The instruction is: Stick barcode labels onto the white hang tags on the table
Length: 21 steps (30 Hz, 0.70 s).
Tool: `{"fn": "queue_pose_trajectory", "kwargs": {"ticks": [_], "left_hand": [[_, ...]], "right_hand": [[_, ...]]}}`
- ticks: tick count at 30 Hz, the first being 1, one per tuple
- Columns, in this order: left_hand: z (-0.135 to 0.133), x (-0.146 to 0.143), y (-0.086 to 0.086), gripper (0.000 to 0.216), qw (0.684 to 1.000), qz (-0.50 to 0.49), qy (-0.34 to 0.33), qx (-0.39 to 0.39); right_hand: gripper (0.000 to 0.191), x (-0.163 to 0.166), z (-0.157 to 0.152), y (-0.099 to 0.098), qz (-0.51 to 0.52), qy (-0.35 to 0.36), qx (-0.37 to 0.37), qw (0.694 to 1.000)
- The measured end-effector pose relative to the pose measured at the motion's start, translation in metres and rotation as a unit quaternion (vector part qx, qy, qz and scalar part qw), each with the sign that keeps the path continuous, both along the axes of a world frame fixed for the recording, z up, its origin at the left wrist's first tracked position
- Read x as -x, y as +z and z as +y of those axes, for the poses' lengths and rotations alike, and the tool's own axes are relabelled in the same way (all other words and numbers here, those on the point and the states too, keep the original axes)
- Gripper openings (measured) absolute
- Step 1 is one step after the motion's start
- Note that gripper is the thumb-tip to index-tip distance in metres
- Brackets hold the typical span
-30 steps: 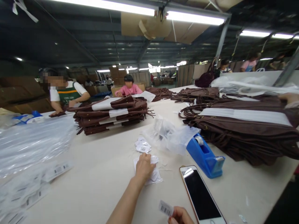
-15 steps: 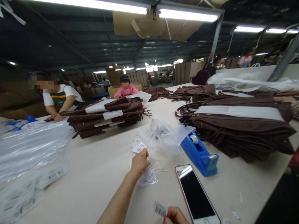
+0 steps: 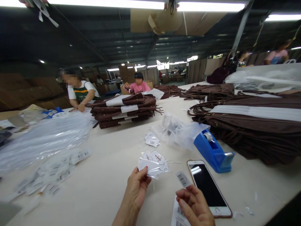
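My left hand (image 3: 137, 185) pinches a clear plastic packet (image 3: 147, 164) holding a white tag, thumb on top. More white tags (image 3: 164, 166) lie against or behind it, so their edges are hard to separate. My right hand (image 3: 196, 205) holds a small barcode sticker (image 3: 182, 179) between its fingertips. Below those fingers is a white sheet of barcode labels (image 3: 177, 215), partly hidden; whether the hand grips it too I cannot tell. A small pile of white tags (image 3: 152, 139) lies just beyond my left hand. To the right of my right hand rests a white phone (image 3: 209, 185).
A blue tape dispenser (image 3: 213, 153) stands behind the phone, beside crumpled clear plastic (image 3: 181, 131). Stacked brown bags (image 3: 127, 110) lie ahead, with a larger brown stack (image 3: 254, 131) at right. Clear plastic sheets (image 3: 54, 138) and barcode packets (image 3: 51, 169) cover the left. Two people work across the table.
My left hand has drawn back from the tag pile and turned over, now with the packet. My right hand has come further into view with the barcode sticker. The view has swung left.
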<state>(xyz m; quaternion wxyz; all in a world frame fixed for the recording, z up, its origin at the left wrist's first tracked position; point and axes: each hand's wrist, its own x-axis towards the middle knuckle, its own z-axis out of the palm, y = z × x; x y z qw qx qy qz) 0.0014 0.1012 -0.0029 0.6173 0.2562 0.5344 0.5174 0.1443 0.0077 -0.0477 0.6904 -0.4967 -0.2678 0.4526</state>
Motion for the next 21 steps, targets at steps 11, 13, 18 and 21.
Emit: {"fn": "queue_pose_trajectory", "kwargs": {"ticks": [11, 13, 18, 21], "left_hand": [[-0.039, -0.010, -0.007, 0.026, 0.994, -0.095, -0.049, -0.007], [-0.044, -0.001, -0.012, 0.028, 0.998, -0.020, -0.067, -0.004], [-0.057, 0.039, -0.025, 0.048, 0.916, 0.397, 0.019, -0.052], [-0.068, 0.057, -0.020, 0.046, 0.789, 0.558, 0.081, -0.246]], "right_hand": [[0.050, 0.029, 0.044, 0.026, -0.026, 0.083, 0.011, 0.996], [0.048, 0.024, 0.045, 0.027, -0.030, 0.086, -0.004, 0.996], [0.044, 0.004, 0.043, 0.037, -0.118, 0.134, -0.045, 0.983], [0.043, -0.002, 0.038, 0.046, -0.215, 0.175, -0.067, 0.958]]}}
